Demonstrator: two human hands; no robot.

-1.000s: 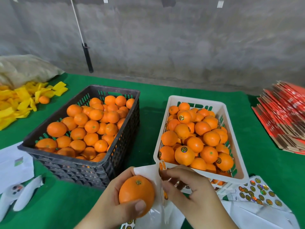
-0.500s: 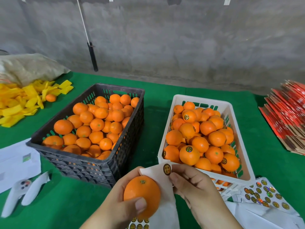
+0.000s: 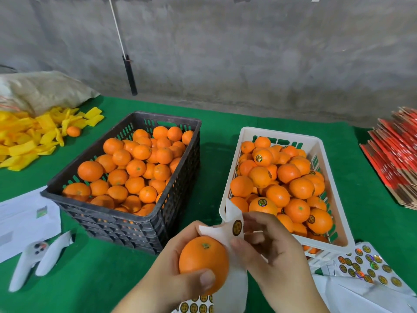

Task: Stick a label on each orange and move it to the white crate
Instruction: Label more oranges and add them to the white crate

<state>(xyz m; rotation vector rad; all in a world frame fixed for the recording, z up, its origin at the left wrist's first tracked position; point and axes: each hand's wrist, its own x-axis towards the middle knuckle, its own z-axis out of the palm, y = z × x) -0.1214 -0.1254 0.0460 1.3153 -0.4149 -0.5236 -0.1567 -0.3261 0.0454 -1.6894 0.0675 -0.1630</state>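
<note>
At the table's near edge, my left hand (image 3: 178, 274) grips an unlabelled orange (image 3: 203, 263) while my right hand (image 3: 268, 249) pinches the backing sheet (image 3: 225, 231) at its label (image 3: 237, 227), which could crease or restick mid-peel.

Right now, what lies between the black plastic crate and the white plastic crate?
In the head view, only bare green table cloth lies between the black plastic crate and the white plastic crate.

Both hands, left hand (image 3: 173, 265) and right hand (image 3: 273, 251), are bare, without gloves, rings or watch; both forearms are uncovered to the lower frame edge, with no sleeve in view; the one clearly visible nail, on the left thumb, is short and unpainted
</note>
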